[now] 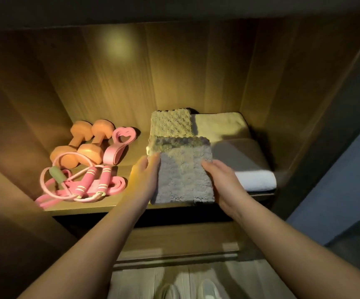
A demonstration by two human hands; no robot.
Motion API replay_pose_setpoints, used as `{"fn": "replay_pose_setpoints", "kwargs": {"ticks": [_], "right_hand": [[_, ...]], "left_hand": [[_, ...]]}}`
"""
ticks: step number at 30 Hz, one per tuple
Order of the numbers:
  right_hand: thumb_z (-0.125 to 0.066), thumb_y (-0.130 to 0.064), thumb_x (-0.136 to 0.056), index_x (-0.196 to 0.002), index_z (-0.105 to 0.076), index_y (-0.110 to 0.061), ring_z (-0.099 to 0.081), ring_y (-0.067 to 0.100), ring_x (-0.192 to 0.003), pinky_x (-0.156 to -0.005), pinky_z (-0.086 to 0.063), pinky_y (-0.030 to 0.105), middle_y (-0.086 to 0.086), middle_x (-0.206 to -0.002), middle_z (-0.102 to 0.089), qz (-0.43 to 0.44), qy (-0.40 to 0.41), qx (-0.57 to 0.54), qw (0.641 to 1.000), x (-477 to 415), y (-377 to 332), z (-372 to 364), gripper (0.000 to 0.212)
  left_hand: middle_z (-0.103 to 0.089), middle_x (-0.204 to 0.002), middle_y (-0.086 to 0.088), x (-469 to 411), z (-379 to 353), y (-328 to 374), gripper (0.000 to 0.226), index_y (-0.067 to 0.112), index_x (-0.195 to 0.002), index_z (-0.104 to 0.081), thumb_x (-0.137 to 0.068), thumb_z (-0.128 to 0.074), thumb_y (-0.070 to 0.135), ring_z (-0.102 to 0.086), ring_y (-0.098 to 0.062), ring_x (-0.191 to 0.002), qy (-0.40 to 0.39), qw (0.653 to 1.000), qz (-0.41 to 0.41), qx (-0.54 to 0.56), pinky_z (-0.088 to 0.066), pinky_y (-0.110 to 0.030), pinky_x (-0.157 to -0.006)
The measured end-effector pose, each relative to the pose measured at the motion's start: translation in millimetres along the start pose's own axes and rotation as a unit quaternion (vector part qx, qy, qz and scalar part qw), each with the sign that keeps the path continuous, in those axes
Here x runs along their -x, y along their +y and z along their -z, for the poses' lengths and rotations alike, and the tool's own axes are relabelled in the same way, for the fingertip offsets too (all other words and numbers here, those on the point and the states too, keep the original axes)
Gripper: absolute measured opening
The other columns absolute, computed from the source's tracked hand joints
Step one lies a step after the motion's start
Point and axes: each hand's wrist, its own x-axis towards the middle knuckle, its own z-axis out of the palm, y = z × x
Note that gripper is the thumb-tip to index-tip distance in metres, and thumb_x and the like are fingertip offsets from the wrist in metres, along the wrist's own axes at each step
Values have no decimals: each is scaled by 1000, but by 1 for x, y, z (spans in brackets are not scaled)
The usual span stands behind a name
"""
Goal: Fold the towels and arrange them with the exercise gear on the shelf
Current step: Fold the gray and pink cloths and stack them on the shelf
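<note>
The shelf (114,207) carried exercise gear on its left half and towels on its right. Two dumbbells (75,145) lay side by side at the left rear, with the heart-ended band (118,147) just right of them. The jump rope (95,182) and looped tube (55,175) lay tangled in front of the dumbbells. The front towel (183,175) lay at centre front, the rear towel (170,124) touching behind it, and the larger towels (239,160) stacked to their right. My left hand (144,175) held the front towel's left edge, my right hand (220,180) its right edge.
</note>
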Motion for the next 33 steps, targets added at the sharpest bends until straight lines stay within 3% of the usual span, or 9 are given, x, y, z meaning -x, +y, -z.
{"fn": "replay_pose_setpoints", "kwargs": {"ticks": [1, 3, 5, 8, 15, 19, 23, 29, 33], "right_hand": [[-51, -31, -100, -115, -58, -6, -60, 28, -112, -99, -42, 38, 12, -113, -65, 10, 36, 42, 998, -15, -6, -7, 30], [-44, -36, -103, -130, -50, -12, -55, 26, -114, -78, -34, 28, 5, -124, -59, 30, 78, 95, 992, -48, -20, -21, 36], [-39, -42, -103, -140, -43, -16, -54, 28, -113, -84, -37, 30, 8, -134, -54, 45, 102, 190, 975, -83, -29, -34, 45], [-40, -40, -102, -118, -53, -9, -58, 31, -97, -72, -36, 31, 17, -116, -63, 100, 137, 261, 950, -123, -42, -45, 37], [-49, -23, -97, -95, -56, -6, -56, 33, -79, -61, -34, 31, 17, -93, -62, 152, 147, 275, 938, -195, -56, -54, 19], [-49, -21, -99, -92, -49, -9, -49, 26, -68, -51, -32, 31, 5, -71, -50, 230, 161, 280, 918, -224, -60, -49, 14], [-48, -22, -101, -107, -53, -4, -57, 29, -84, -64, -33, 31, 15, -91, -58, 223, 160, 337, 901, -247, -49, -50, 20], [-54, -23, -99, -97, -49, -8, -62, 36, -94, -63, -32, 30, 23, -106, -65, 178, 196, 383, 885, -268, -38, -56, 16], [-60, -18, -94, -137, -40, -9, -50, 33, -122, -85, -43, 36, 17, -139, -45, 206, 237, 463, 829, -262, -41, -57, 49]], "left_hand": [[-61, -75, -3, -17, -4, -2, 30, 13, -87, -57, -99, -45, 38, -59, -22, -69, 18, 999, 32, 9, -43, -32, -59], [-66, -85, -5, -53, -10, -2, 28, 12, -100, -63, -102, -43, 32, -61, -27, -79, 54, 996, 66, 29, -42, -31, -63], [-68, -98, -9, -90, -16, -3, 34, 6, -115, -61, -105, -40, 30, -62, -30, -90, 70, 995, 63, -20, -36, -29, -63], [-63, -115, -25, -137, -18, -10, 37, -5, -117, -58, -105, -39, 25, -58, -38, -107, 94, 987, 16, -130, -32, -28, -72], [-64, -110, -24, -210, -26, -9, 30, 2, -112, -58, -102, -37, 21, -56, -34, -93, 92, 988, 3, -127, -34, -30, -73], [-61, -77, 2, -236, -28, -10, 9, 15, -99, -53, -102, -45, 17, -55, -7, -63, 79, 991, -75, -83, -40, -13, -48], [-64, -91, -5, -252, -35, -20, 19, 9, -109, -60, -102, -48, 22, -56, -23, -80, 69, 981, -88, -160, -37, -24, -65], [-69, -108, -19, -263, -44, -38, 25, 5, -115, -63, -99, -53, 22, -64, -36, -99, 83, 975, -44, -203, -48, -31, -76], [-56, -125, -15, -261, -45, -31, 38, 12, -131, -48, -96, -57, 25, -56, -35, -108, 114, 942, -82, -306, -43, -36, -79]]}}
